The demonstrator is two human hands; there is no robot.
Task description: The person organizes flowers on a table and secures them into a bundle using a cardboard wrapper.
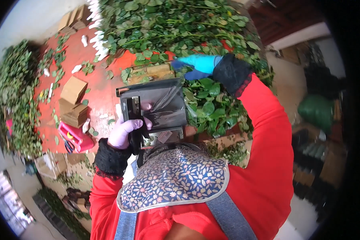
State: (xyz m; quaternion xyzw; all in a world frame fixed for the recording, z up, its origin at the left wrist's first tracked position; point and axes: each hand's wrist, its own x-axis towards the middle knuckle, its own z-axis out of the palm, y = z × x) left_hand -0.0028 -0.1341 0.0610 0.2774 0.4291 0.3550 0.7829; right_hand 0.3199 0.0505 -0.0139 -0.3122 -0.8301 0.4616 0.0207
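My left hand (127,129), in a thin lilac glove, grips a black stapler (131,112) held upright over the left side of a dark tray (168,93). Clear plastic film (168,100) lies in that tray. My right hand (198,66), in a blue rubber-coated glove, reaches beyond the tray to the edge of the piled leafy stems (174,30); what its fingers touch is hidden. A bunch of green leaves (211,105) lies right of the tray, under my right forearm. Behind the tray is a light brown block-like thing (153,73) with loose leaves on it.
On the red table (103,84) at left are stacked folded cardboard pieces (73,90), a pink plastic holder (78,138) with scissors (69,147), and scattered leaves. More foliage (15,90) stands at far left. A green sack (315,112) and boxes lie on the floor at right.
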